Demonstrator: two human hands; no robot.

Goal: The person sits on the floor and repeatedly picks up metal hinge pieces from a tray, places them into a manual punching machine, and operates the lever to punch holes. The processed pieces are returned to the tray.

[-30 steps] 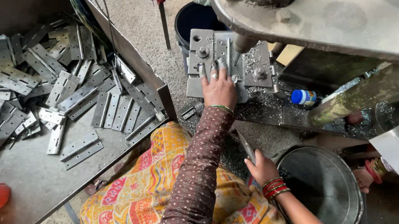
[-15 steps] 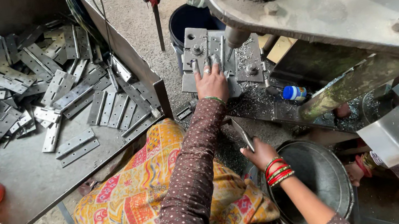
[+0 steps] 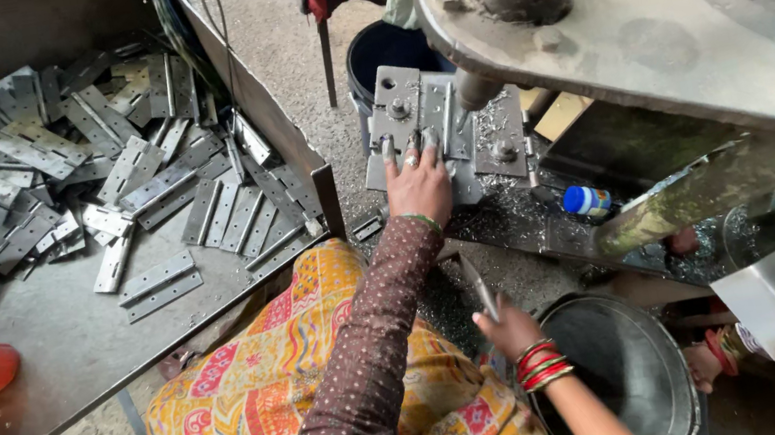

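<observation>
Left hand (image 3: 420, 181), fingers flat, presses hinge (image 3: 434, 120) on press plate (image 3: 497, 136), upper centre of frame. Right hand (image 3: 509, 327) grips thin metal piece (image 3: 480, 285), lower centre, beside bucket (image 3: 632, 375). Big hinge pile (image 3: 49, 184) on tray (image 3: 52, 345) at left; judged much work left.

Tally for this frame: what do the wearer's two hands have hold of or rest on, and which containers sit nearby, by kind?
Press fixture plate under the left hand: 1
Thin metal strip in the right hand: 1
Round metal tub: 1
Dark bucket: 1
Small blue-capped bottle: 1
Total: 5
The loose hinges heaped on the tray are too many to count.
</observation>
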